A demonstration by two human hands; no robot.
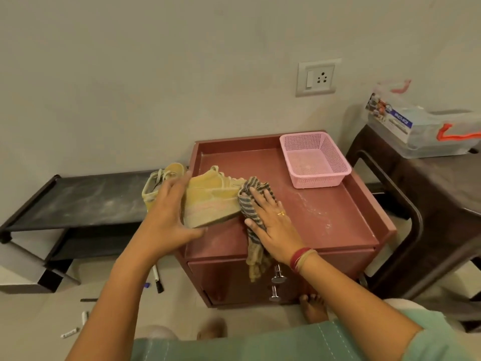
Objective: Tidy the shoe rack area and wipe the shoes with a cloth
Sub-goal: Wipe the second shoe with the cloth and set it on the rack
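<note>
On the left edge of a reddish-brown wooden cabinet [325, 217] with a raised-rim top stands a mustard-yellow suede sneaker [210, 201]. The left hand [169, 220] grasps its heel end, fingers over the upper and thumb beneath the sole. Touching the toe, the right hand [270, 222] lies flat, fingers straight, pressing a grey-and-tan striped cloth [256, 259] onto the cabinet top; the cloth's tail hangs over the front edge. A second yellow sneaker [153, 186] rests behind the left hand on a dusty black shoe rack [78, 201]. A pink plastic mesh basket [320, 179] sits in the far right corner. Beside the cabinet, a dark brown plastic stool [442, 183] carries a clear plastic box [421, 131] labelled "MULTI-BOX"; its contents are unclear.
</note>
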